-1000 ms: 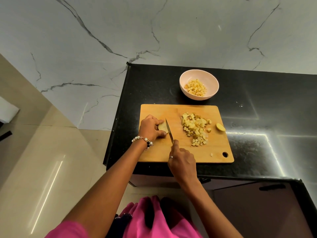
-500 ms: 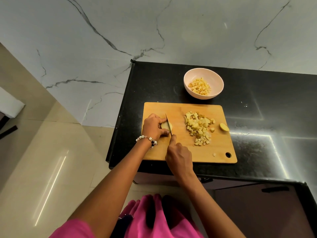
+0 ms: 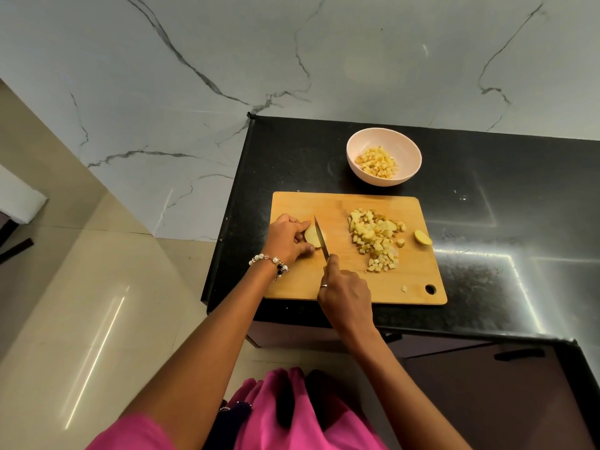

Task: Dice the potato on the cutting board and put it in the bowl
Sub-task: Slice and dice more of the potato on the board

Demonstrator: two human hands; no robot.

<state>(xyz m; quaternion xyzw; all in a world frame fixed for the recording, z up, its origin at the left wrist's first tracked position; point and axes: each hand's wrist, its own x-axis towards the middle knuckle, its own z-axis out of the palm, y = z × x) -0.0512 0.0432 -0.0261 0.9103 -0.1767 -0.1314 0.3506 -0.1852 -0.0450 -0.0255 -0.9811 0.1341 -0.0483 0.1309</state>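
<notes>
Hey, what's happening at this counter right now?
A person is dicing potato on a wooden cutting board. The left hand holds a potato piece while the right hand cuts it with a knife. A pile of cubes waits on the board; some are already in the pink bowl.

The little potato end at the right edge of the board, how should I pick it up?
Pinch the potato end by its two rounded sides, coming straight down from above. It looks to lie flat and alone near the cutting board's right edge, clear of the diced pile, and far from the knife.
</notes>
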